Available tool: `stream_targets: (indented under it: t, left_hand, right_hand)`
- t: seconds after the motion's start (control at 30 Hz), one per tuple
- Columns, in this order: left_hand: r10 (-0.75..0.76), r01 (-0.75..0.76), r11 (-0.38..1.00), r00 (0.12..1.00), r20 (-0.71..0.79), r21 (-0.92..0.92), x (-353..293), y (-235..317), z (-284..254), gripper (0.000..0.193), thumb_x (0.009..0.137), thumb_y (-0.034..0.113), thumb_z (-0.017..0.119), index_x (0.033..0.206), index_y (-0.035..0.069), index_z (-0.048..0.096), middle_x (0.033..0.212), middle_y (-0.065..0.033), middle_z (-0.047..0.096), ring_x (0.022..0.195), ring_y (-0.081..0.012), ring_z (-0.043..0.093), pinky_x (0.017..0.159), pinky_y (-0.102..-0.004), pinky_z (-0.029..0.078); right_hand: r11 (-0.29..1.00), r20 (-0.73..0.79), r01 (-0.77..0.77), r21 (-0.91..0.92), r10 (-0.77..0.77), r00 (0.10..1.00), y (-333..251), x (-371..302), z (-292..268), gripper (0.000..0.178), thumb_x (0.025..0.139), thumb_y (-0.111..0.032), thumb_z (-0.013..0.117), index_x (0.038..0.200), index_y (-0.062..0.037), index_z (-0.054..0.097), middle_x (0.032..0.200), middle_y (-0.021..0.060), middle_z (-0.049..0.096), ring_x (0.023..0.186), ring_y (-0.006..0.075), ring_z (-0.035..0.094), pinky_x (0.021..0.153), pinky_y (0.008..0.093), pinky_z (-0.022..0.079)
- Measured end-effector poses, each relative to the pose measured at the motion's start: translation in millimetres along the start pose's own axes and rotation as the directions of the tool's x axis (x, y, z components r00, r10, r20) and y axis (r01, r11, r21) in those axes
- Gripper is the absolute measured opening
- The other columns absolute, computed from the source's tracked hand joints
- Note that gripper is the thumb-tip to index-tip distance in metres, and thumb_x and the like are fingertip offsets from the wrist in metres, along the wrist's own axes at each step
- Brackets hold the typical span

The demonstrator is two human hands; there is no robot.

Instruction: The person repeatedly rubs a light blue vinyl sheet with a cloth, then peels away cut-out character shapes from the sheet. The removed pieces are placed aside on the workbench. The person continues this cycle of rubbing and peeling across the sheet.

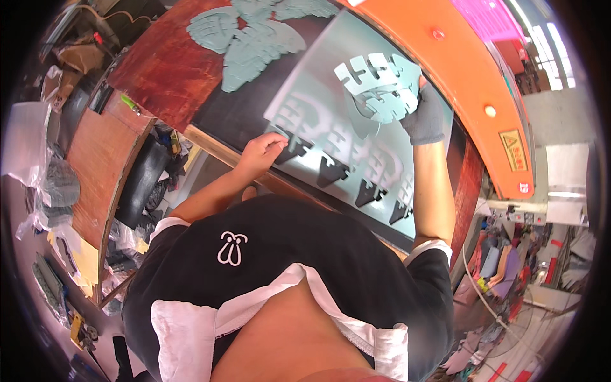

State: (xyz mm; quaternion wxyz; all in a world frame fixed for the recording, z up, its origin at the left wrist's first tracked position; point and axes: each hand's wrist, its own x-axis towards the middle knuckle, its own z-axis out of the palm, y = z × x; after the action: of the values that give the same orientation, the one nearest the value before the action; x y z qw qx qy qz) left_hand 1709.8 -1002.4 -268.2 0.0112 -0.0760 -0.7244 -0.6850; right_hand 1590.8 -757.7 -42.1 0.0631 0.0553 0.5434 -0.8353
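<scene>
My right hand, in a dark grey glove, grips a loose bunch of pale green flat cut pieces with toothed edges. It holds them over the far right part of a pale translucent sheet. Several notched shapes are cut out along the sheet's near edge, and the dark surface shows through these cut-outs. My bare left hand is at the sheet's near left corner, beside the leftmost cut-out. Its fingers are curled together; whether they pinch anything is hidden.
Pale green cut pieces lie heaped at the far left, by a reddish-brown board. A long orange machine beam runs beyond the sheet. A wooden board stands at left near bagged material. Coloured scraps pile up at right.
</scene>
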Motion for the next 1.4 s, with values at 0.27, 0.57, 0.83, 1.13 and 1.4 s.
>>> stream_targets:
  t: [0.27,0.57,0.83,1.13,1.4]
  left_hand:
    - [0.394,-0.36,0.819,0.919,0.017,0.447,13.7,-21.7,-54.4,0.011,0.081,0.016,0.056,0.086,0.009,0.061,0.084,-0.0075,0.06,0.081,-0.0283,0.057,0.074,-0.0385,0.044]
    - [0.389,-0.375,0.817,0.919,0.062,0.437,14.0,-31.1,-54.8,0.009,0.081,0.019,0.057,0.078,0.011,0.06,0.076,-0.005,0.059,0.076,-0.0253,0.058,0.07,-0.0383,0.043]
    - [0.333,-0.31,0.917,0.942,-0.052,0.253,10.3,-22.8,-59.4,0.007,0.079,0.015,0.057,0.08,0.009,0.06,0.075,-0.007,0.057,0.074,-0.028,0.057,0.067,-0.0394,0.045]
    - [0.307,-0.277,0.935,0.945,-0.115,0.221,8.6,-9.9,-66.3,0.006,0.076,0.012,0.061,0.079,0.007,0.061,0.075,-0.0094,0.059,0.072,-0.0299,0.058,0.064,-0.04,0.047]
    - [0.282,-0.258,0.937,0.957,-0.074,0.235,14.0,-17.6,-63.6,0.006,0.077,0.005,0.062,0.082,0.004,0.063,0.08,-0.0115,0.062,0.076,-0.0307,0.061,0.067,-0.0371,0.05]
  right_hand:
    - [0.978,0.044,-0.17,-0.121,0.176,0.983,71.3,68.0,61.2,0.035,0.095,-0.022,0.045,0.121,0.0019,0.048,0.118,0.0151,0.057,0.107,0.0281,0.056,0.093,0.0419,0.045]
    - [0.734,0.331,0.458,-0.501,-0.327,0.885,41.7,177.2,196.6,0.028,0.095,-0.023,0.044,0.102,0.0014,0.056,0.097,0.01,0.059,0.087,0.0185,0.056,0.077,0.0322,0.046]
    - [0.06,0.835,0.922,-0.383,-0.405,0.373,142.5,194.0,306.4,0.022,0.092,-0.023,0.048,0.086,-0.0031,0.056,0.077,0.0144,0.054,0.07,0.0288,0.051,0.065,0.0387,0.042]
    - [-0.023,0.985,0.996,-0.086,0.146,0.088,345.6,111.6,247.5,0.038,0.074,-0.025,0.068,0.107,-0.0094,0.058,0.114,0.008,0.058,0.102,0.0244,0.053,0.082,0.0365,0.043]
    - [-0.06,0.804,0.802,-0.594,-0.056,0.591,214.5,66.5,108.6,0.044,0.08,-0.032,0.063,0.114,-0.0047,0.056,0.122,0.0123,0.053,0.11,0.0308,0.049,0.094,0.0405,0.039]
